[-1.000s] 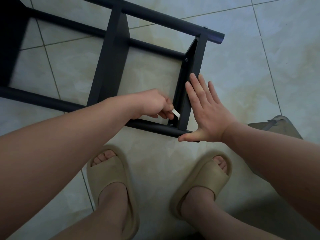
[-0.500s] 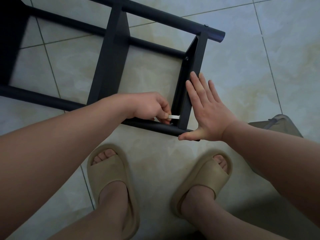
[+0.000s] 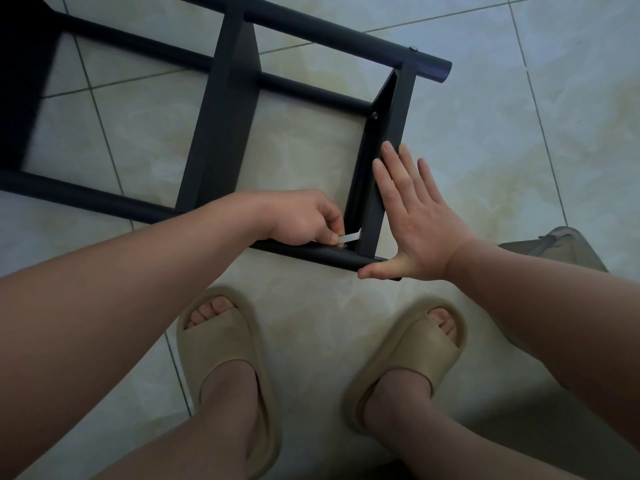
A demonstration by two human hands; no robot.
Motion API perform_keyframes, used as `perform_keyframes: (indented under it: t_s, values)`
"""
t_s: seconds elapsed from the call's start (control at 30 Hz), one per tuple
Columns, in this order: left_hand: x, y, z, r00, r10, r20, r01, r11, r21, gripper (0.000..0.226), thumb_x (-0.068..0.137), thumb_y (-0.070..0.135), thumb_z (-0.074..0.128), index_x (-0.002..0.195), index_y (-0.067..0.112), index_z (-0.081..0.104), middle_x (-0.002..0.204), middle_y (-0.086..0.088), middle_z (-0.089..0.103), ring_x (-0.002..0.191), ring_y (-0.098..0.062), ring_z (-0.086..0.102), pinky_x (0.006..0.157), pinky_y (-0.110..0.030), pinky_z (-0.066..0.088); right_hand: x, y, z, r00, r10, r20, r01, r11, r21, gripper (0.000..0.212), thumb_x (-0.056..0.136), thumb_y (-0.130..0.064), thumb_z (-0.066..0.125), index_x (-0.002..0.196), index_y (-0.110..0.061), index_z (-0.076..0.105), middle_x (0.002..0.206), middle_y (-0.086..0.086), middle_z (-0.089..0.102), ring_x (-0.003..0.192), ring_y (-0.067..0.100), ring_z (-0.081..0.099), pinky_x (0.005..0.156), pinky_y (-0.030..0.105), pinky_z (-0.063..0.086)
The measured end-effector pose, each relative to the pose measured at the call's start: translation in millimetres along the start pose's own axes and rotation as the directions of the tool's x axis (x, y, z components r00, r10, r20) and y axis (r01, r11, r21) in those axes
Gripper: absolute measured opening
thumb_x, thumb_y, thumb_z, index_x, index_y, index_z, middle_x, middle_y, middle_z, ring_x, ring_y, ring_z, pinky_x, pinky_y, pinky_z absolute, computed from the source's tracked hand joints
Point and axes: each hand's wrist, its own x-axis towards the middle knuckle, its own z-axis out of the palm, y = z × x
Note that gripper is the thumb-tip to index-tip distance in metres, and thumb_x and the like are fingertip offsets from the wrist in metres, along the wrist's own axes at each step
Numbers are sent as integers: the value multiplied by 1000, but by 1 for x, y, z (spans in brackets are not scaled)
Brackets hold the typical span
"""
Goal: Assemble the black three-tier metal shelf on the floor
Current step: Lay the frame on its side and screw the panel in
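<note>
Black shelf point(image 3: 221, 133) on its side; left hand point(image 3: 298, 216) pinches silvery key point(image 3: 350, 236), maybe hex; right hand point(image 3: 415, 220) flat against end tier point(image 3: 393, 133).

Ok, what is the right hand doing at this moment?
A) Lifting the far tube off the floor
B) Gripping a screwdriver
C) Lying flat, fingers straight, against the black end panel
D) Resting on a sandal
C: the right hand lies flat with straight fingers against the black end panel, its thumb at the near tube, while the left hand pinches a small silver tool at the corner.
</note>
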Motion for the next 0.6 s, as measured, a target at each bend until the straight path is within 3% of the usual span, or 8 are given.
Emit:
perform_keyframes:
  t_s: [0.2, 0.27, 0.33, 0.4, 0.43, 0.53, 0.6]
  values:
    - [-2, 4, 2, 996, -48, -74, 53, 997, 55, 20, 95, 20, 64, 77, 26, 69, 72, 10, 64, 70, -9, 56, 66, -27, 42, 0, 0, 0, 1000, -7, 24, 7, 1000, -5, 139, 69, -102, 25, 160, -1, -2, 168, 19, -10, 155, 36, -13, 126, 55, -3]
    - [-9, 5, 0, 987, -75, -142, 91, 990, 104, 20, 96, 20, 61, 78, 25, 69, 81, 7, 69, 77, -13, 59, 73, -31, 47, -1, 0, -4, 999, -1, 52, 1, 1000, -13, 140, 68, -103, 25, 160, -2, -7, 168, 16, -15, 154, 34, -17, 125, 55, -5]
    - [-22, 4, -5, 959, -60, -276, 102, 985, 140, 22, 98, 22, 57, 79, 27, 67, 80, 12, 67, 75, -8, 60, 64, -27, 46, -2, -1, -9, 997, 16, 82, -16, 1000, -7, 140, 66, -104, 26, 160, -7, -13, 167, 11, -22, 154, 29, -23, 125, 53, -9]
    - [-39, 2, -11, 898, 7, -441, 75, 983, 169, 20, 100, 26, 55, 81, 30, 62, 81, 13, 63, 72, -5, 56, 59, -26, 42, -5, -2, -18, 994, 31, 104, -35, 999, 34, 139, 64, -105, 25, 160, -12, -15, 166, 5, -26, 153, 23, -26, 124, 49, -13]
    - [-47, 0, -14, 852, 57, -521, 53, 980, 194, 18, 100, 27, 54, 84, 30, 61, 87, 11, 62, 77, -9, 56, 63, -30, 45, -6, -2, -22, 994, 36, 105, -42, 998, 56, 137, 65, -104, 24, 161, -13, -13, 167, 4, -25, 153, 20, -26, 125, 48, -13]
    - [-67, -11, -31, 697, 197, -690, 111, 920, 375, 11, 100, 27, 54, 94, 25, 64, 120, 4, 56, 107, -22, 46, 91, -40, 42, -13, -14, -30, 997, 6, 72, -8, 999, 36, 117, 80, -92, 26, 163, -14, 1, 170, 6, -10, 157, 23, -11, 127, 48, -1]
    - [-80, -15, -47, 649, 154, -745, 215, 902, 374, 11, 100, 29, 54, 99, 26, 65, 143, 1, 46, 127, -29, 38, 103, -43, 35, -18, -29, -30, 997, -21, 68, 20, 1000, 21, 98, 92, -74, 40, 163, -14, 10, 170, 6, 10, 158, 26, 1, 127, 47, 7]
